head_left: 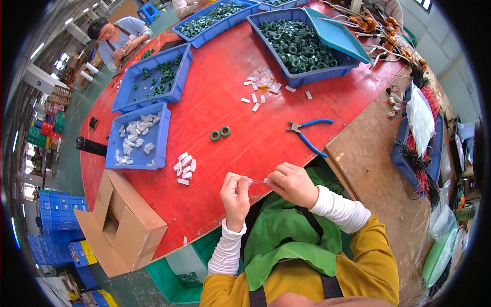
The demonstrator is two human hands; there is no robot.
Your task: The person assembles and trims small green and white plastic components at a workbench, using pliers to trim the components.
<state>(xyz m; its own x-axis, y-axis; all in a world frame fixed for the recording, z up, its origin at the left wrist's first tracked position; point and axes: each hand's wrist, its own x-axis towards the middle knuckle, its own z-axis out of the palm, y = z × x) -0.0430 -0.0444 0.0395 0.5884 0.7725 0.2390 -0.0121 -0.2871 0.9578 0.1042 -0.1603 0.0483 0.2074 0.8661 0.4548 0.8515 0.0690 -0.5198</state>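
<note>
My left hand (235, 197) and my right hand (292, 185) are close together over the front edge of the red table (220, 169). Both are closed in a pinch, fingertips facing each other. Between them runs a thin, clear or whitish strip (258, 181), too small to make out exactly. Left of my hands lies a small pile of white plastic-looking pieces (185, 168). Two green rings (220, 134) rest side by side farther back. Pliers with blue handles (310, 134) lie to the right, their jaws apart.
A blue tray of white pieces (162, 138) and an open cardboard box (146, 225) stand at left. Blue bins of green rings (302, 79) stand farther back, near scattered white pieces (254, 97). Wires fill a bin (404, 162) at right. Another person (120, 38) sits at far left.
</note>
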